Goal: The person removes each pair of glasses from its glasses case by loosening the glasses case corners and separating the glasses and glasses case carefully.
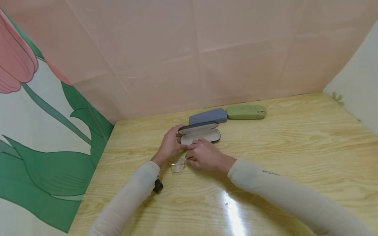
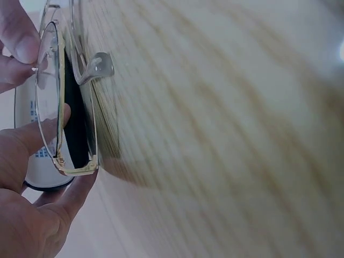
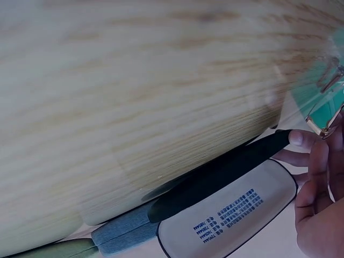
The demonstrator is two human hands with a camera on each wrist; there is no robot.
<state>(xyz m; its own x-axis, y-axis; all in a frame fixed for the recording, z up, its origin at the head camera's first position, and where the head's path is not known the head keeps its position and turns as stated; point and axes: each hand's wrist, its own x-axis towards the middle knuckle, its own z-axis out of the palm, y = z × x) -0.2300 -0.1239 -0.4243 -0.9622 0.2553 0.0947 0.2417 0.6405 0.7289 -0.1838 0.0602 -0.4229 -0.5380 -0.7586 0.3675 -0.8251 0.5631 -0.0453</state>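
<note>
A dark glasses case (image 1: pixel 214 135) with a pale lining lies with its lid up on the table. My left hand (image 1: pixel 170 142) holds its left end, thumb at the near side and fingers behind. My right hand (image 1: pixel 205 154) pinches a pair of thin gold-rimmed eyeglasses (image 1: pixel 178 165) just in front of the case. One lens shows left of that hand; the other is mostly hidden beneath it. In the left wrist view a clear nose pad or temple tip (image 2: pixel 101 65) stands out from the eyeglasses. Blue print marks the pale inside of the case (image 3: pixel 226 215) in the right wrist view.
A blue glasses case (image 1: pixel 208 116) lies right behind the dark one, and a green glasses case (image 1: pixel 246 112) lies to its right. Both are near the back edge, by a pink wall covering (image 1: pixel 206 65). The wooden table (image 1: pixel 295 147) stretches to the right.
</note>
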